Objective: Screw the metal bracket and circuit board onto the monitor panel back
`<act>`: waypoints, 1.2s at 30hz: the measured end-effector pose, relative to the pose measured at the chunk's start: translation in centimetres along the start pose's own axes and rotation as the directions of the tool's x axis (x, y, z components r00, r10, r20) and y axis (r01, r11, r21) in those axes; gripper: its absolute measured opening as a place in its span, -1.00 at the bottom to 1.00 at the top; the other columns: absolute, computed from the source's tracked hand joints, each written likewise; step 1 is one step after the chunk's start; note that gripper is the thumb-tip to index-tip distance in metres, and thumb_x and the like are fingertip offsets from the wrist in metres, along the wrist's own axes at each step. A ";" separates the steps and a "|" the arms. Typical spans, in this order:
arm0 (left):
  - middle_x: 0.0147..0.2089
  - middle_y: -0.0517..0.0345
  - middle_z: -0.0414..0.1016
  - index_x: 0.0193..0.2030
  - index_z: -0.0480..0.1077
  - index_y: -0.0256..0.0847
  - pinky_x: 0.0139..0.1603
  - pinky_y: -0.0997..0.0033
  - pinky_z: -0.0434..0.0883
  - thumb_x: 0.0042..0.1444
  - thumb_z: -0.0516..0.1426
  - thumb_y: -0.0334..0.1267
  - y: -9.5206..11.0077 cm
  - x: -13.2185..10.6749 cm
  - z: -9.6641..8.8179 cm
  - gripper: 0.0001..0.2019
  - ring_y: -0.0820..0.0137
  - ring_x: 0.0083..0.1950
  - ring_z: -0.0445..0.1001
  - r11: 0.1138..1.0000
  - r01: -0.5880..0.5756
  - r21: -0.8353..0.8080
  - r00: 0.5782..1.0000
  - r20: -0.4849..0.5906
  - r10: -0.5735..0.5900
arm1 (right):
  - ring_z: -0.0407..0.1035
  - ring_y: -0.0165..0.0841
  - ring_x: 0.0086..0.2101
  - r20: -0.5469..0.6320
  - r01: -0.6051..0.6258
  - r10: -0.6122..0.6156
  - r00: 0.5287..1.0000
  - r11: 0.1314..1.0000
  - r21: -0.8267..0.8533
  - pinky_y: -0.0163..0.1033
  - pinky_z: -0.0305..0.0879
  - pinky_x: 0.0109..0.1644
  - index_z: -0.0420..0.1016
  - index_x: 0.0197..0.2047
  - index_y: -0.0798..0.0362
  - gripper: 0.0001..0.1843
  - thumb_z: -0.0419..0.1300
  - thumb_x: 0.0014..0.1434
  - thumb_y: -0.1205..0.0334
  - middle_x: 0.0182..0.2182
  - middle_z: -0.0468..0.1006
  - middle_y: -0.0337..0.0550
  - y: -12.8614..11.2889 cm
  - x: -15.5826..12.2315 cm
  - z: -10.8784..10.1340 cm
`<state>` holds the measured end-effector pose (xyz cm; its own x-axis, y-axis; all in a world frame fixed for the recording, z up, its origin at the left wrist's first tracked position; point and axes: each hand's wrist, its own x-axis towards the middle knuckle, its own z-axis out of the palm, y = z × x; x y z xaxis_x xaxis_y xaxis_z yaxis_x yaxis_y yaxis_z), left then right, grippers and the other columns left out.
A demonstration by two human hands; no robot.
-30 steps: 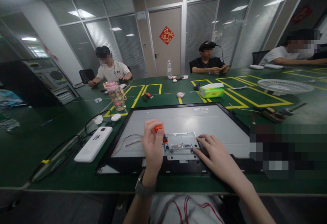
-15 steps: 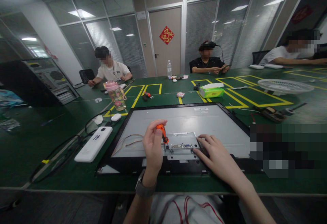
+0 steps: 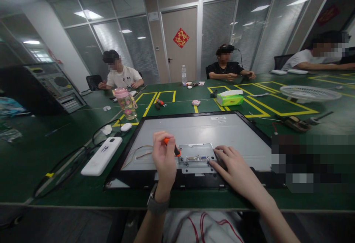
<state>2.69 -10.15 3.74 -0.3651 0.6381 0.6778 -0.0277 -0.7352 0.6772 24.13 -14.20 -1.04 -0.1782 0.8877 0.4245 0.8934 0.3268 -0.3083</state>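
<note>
A screwdriver (image 3: 176,151) with an orange and black handle is gripped in my left hand (image 3: 164,154), leaning with its tip down toward the metal bracket (image 3: 196,149). That bracket carries video ports (image 3: 203,158) and sits on the back of a monitor panel (image 3: 194,127), which lies flat with its black frame toward me. Whether the tip touches a screw is too small to tell. My right hand (image 3: 231,161) rests at the bracket's right edge, fingers spread, thumb by the ports. A thin cable (image 3: 142,154) lies on the panel left of my left hand.
Left of the panel are a white power bank (image 3: 102,157), black cables (image 3: 65,169) and a pink-lidded bottle (image 3: 126,104). Beyond it stands a green tissue pack (image 3: 229,99). A white round grille (image 3: 310,93) and a tool (image 3: 296,123) lie right. Several people sit across the table (image 3: 177,200).
My left hand has shifted slightly left and the screwdriver handle leans further left, its tip still near the bracket. My right hand stays where it was.
</note>
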 end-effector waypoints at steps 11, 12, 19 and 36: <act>-0.23 0.06 0.45 -0.25 0.49 -0.22 -0.19 0.41 0.42 0.20 0.19 -0.06 0.2 -0.3 0.0 -0.76 0.35 -0.18 0.45 0.999 0.042 0.010 0.998 0.045 -0.043 | 0.41 -0.08 -0.08 0.001 0.002 -0.002 1.000 1.000 0.009 0.06 0.38 0.03 0.51 0.01 0.03 -0.67 0.10 0.33 0.04 -0.05 0.53 0.05 -0.1 0.0 -0.1; -0.25 0.07 0.43 -0.28 0.49 -0.22 -0.21 0.43 0.41 0.16 0.23 -0.06 0.3 -0.3 0.0 -0.77 0.36 -0.19 0.43 0.999 -0.002 0.043 0.999 0.032 0.000 | 0.41 -0.08 -0.08 0.002 0.001 -0.001 1.000 1.000 0.010 0.06 0.38 0.03 0.51 0.02 0.03 -0.67 0.10 0.33 0.04 -0.05 0.53 0.05 -0.1 0.0 -0.1; -0.27 0.09 0.47 -0.15 0.48 -0.22 -0.18 0.40 0.42 0.34 0.02 -0.11 0.1 -0.4 0.0 -0.72 0.39 -0.24 0.46 0.992 0.123 -0.041 0.992 0.003 -0.123 | 0.43 -0.08 -0.09 -0.036 0.008 -0.009 0.999 1.000 -0.005 0.04 0.40 0.00 0.53 0.00 0.00 -0.66 0.08 0.33 0.02 -0.06 0.55 0.04 0.0 0.0 0.0; -0.14 0.03 0.55 -0.03 0.44 -0.17 -0.23 0.41 0.47 0.35 0.00 -0.06 0.3 -0.4 0.2 -0.70 0.40 -0.27 0.54 0.969 0.240 -0.055 0.967 0.104 -0.233 | 0.41 -0.07 -0.07 0.006 0.000 0.000 1.000 1.000 -0.004 0.07 0.37 0.04 0.50 0.03 0.04 -0.66 0.10 0.33 0.04 -0.04 0.53 0.04 0.0 0.0 0.0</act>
<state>2.98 -10.56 3.75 -0.2500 0.8122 0.5271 -0.1659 -0.5723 0.8031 24.12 -14.20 -0.98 -0.1804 0.8899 0.4190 0.8952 0.3251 -0.3049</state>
